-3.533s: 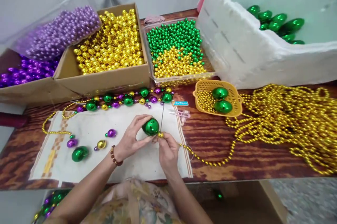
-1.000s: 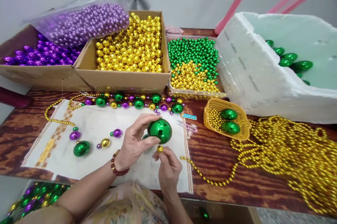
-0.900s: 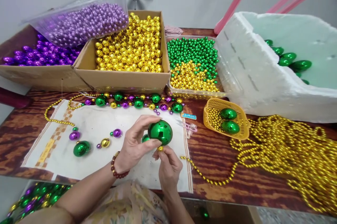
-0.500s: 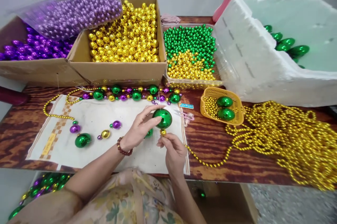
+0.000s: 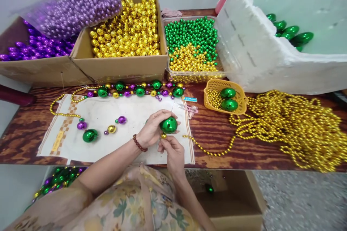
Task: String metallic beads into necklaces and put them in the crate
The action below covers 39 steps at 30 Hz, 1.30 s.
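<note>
My left hand point(image 5: 152, 131) is closed around a large shiny green ball point(image 5: 168, 125) held just above the white cloth point(image 5: 103, 140). My right hand point(image 5: 170, 150) sits right below it and pinches a small gold bead point(image 5: 163, 136) that touches the ball's underside. A thin needle or wire point(image 5: 172, 106) sticks up from the top of the ball. A gold bead strand point(image 5: 214, 151) trails from the cloth's right edge toward the big heap of gold strands point(image 5: 300, 126).
A finished green, purple and gold string point(image 5: 135, 90) lies along the cloth's far edge. Loose beads point(image 5: 90, 135) rest on the cloth's left. Behind stand boxes of purple point(image 5: 27, 48) and gold balls point(image 5: 127, 32), a tray of small beads point(image 5: 192, 43), a yellow basket point(image 5: 238, 97) and a foam box point(image 5: 257, 54).
My hands have lowered the green ball toward the cloth and drawn it closer to me. The camera view has tilted down; both grips stay the same.
</note>
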Available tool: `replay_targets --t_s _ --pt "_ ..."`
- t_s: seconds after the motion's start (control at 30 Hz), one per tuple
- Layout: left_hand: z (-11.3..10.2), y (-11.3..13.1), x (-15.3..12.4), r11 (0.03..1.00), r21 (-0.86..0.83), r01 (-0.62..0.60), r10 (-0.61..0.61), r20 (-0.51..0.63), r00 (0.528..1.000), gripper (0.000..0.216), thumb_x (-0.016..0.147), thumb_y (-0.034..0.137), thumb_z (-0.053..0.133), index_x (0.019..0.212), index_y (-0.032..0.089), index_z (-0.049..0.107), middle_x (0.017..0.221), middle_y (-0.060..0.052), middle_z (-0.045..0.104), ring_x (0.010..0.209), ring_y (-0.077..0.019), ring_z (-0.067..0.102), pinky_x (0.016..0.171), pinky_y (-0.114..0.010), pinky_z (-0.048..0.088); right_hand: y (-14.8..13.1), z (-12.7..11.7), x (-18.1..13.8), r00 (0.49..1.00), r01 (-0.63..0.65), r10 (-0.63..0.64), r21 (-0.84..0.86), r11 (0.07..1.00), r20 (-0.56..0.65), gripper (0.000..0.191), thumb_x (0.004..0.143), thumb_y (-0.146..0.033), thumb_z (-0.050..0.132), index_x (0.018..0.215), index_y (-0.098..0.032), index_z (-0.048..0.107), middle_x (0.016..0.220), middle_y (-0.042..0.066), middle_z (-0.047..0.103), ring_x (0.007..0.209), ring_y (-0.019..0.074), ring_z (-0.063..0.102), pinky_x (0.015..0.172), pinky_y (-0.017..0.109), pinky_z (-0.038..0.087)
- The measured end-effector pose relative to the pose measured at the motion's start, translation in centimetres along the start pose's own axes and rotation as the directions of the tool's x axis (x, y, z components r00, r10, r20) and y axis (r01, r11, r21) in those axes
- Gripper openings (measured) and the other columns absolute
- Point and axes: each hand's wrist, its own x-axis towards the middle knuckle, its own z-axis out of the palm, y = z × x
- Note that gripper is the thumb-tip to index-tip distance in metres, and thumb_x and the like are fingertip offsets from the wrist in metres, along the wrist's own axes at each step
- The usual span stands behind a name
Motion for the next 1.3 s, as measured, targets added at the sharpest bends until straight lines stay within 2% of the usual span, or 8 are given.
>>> replay_targets --t_s 0.2,0.3,0.43,0.57,0.93,1.03,1.2,1.3 --pt "-1.2 -0.6 -1.4 0.994 -0.098 0.053 -0.072 -0.199 0.977 0.025 0.071 0.033 0.074 0.078 0.014 0.060 0.081 -0.002 0.063 0.067 -0.0184 0.068 0.041 -0.021 0.049 0.3 -1.8 -1.2 0.970 -0.065 0.094 -0.133 0.989 0.224 0.025 0.081 -0.041 0.069 0.084 -0.017 0.067 0.069 0.002 0.068 0.052 0.0123 0.059 0.050 0.023 0.046" --pt "-3.3 1.8 -2.2 0.973 -0.216 0.085 -0.142 -0.263 0.954 0.018 0.074 0.028 0.070 0.079 0.015 0.059 0.078 -0.002 0.063 0.063 -0.0167 0.067 0.038 -0.019 0.047 -0.4 -2.7 0.2 0.977 0.092 -0.011 -0.373 0.923 0.212 0.029 0.088 -0.043 0.061 0.097 -0.017 0.068 0.087 0.007 0.071 0.060 0.0146 0.063 0.052 0.026 0.049" --pt "-6.0 5.8 -3.6 0.976 -0.213 -0.036 -0.038 -0.333 0.942 0.013 0.076 0.023 0.067 0.078 0.016 0.057 0.078 -0.001 0.064 0.065 -0.0162 0.067 0.037 -0.018 0.044 -1.2 -1.6 3.3 0.914 0.399 -0.281 -0.772 0.494 0.292 0.030 0.092 -0.038 0.058 0.114 -0.020 0.066 0.125 0.011 0.062 0.089 0.0209 0.067 0.075 0.034 0.054" --pt "-7.3 7.0 -4.8 0.992 -0.105 -0.062 0.019 -0.369 0.929 0.014 0.075 0.025 0.068 0.078 0.015 0.058 0.079 -0.002 0.063 0.065 -0.0164 0.066 0.038 -0.019 0.046 -1.1 0.9 6.0 0.832 0.551 -0.130 -0.831 0.080 0.539 0.050 0.086 -0.030 0.066 0.134 -0.019 0.056 0.135 0.013 0.058 0.117 0.0325 0.056 0.093 0.045 0.047" --pt "-8.8 3.3 -1.7 0.983 0.183 0.028 0.029 -0.301 0.953 0.026 0.072 0.037 0.072 0.078 0.013 0.063 0.083 -0.004 0.063 0.068 -0.0182 0.067 0.041 -0.021 0.049 -3.8 -1.5 15.0 0.887 0.313 -0.318 -0.942 -0.117 0.334 0.053 0.089 -0.040 0.061 0.132 -0.010 0.051 0.121 0.020 0.063 0.110 0.0351 0.056 0.089 0.043 0.040" --pt "-8.1 3.2 -0.4 0.967 0.247 0.057 0.003 -0.234 0.972 0.028 0.071 0.039 0.071 0.076 0.013 0.063 0.082 -0.005 0.063 0.066 -0.0184 0.067 0.039 -0.020 0.046 -4.4 -1.9 14.3 0.863 0.342 -0.398 -0.940 0.005 0.312 0.052 0.088 -0.044 0.062 0.129 -0.012 0.055 0.129 0.020 0.059 0.113 0.0345 0.055 0.089 0.044 0.041" --pt "-6.1 2.6 1.1 0.914 0.384 0.129 -0.085 -0.130 0.988 0.024 0.068 0.036 0.069 0.073 0.012 0.065 0.074 -0.005 0.064 0.058 -0.0135 0.061 0.038 -0.018 0.043 -3.2 -1.1 9.9 0.958 0.269 -0.150 -0.576 0.772 0.246 0.038 0.086 -0.049 0.061 0.106 -0.018 0.069 0.086 0.006 0.067 0.066 0.0175 0.058 0.058 0.028 0.042" --pt "-5.4 1.9 1.7 0.878 0.452 0.156 -0.126 -0.097 0.987 0.023 0.065 0.033 0.068 0.069 0.011 0.065 0.069 -0.003 0.063 0.054 -0.0084 0.053 0.041 -0.016 0.043 -2.2 -0.1 8.2 0.981 0.106 -0.059 -0.254 0.961 0.186 0.027 0.079 -0.041 0.069 0.090 -0.017 0.073 0.068 0.000 0.061 0.054 0.0110 0.049 0.049 0.023 0.034"
